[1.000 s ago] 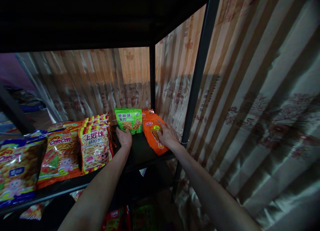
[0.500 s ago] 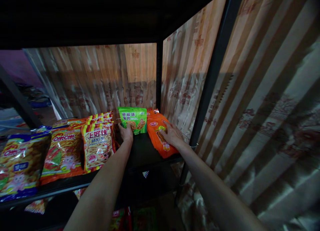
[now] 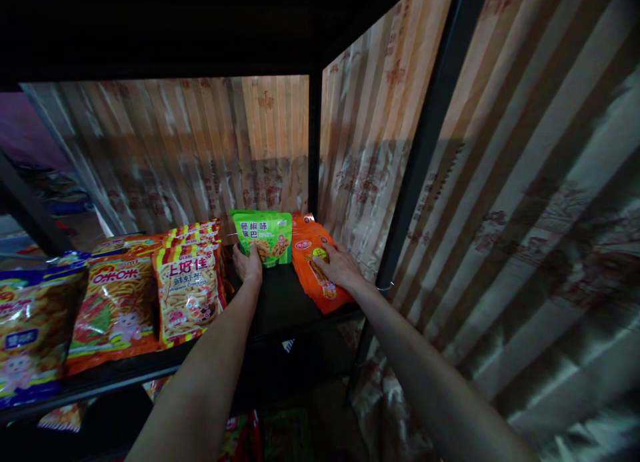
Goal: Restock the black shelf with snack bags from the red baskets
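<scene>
On the black shelf (image 3: 273,309), a green snack pouch (image 3: 270,239) stands upright at the back. My left hand (image 3: 249,263) grips its left edge, with the thumb on the front and the other fingers behind it. Right of the pouch, several flat orange packets (image 3: 313,265) lie overlapping and slanted. My right hand (image 3: 340,265) rests on their right side with its fingers apart. Left of my left hand stand yellow-and-red prawn cracker bags (image 3: 187,289).
Farther left are an orange-red snack bag (image 3: 113,309) and a blue-edged one (image 3: 35,329). A black metal post (image 3: 425,149) rises on the right before a striped curtain (image 3: 525,182). More packets lie on a lower level.
The view has shifted slightly, so the bags at the left appear farther left. The green pouch looks tilted a little more, with my left hand still on it.
</scene>
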Action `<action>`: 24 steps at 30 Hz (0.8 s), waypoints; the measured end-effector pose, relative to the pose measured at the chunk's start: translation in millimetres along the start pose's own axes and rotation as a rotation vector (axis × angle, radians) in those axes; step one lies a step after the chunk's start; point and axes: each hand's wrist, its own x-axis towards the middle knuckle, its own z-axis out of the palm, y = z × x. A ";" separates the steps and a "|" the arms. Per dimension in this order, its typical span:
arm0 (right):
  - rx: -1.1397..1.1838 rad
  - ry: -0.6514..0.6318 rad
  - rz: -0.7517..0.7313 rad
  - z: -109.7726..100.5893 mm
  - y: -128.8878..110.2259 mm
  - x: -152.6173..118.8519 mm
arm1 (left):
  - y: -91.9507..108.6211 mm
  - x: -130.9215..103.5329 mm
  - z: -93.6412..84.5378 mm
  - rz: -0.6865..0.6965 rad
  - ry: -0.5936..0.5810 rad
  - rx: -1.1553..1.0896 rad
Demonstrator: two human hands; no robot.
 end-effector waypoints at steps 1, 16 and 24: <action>0.000 -0.004 -0.003 -0.1 0.0 0.5 | -0.1 0.0 -0.1 0.003 0.007 0.004; 0.020 0.042 -0.014 0.2 -3.2 -0.8 | -1.7 0.8 0.7 -0.011 0.040 0.026; -0.111 0.035 -0.009 8.0 -8.6 -0.9 | 1.7 -2.5 -1.0 -0.036 0.050 0.022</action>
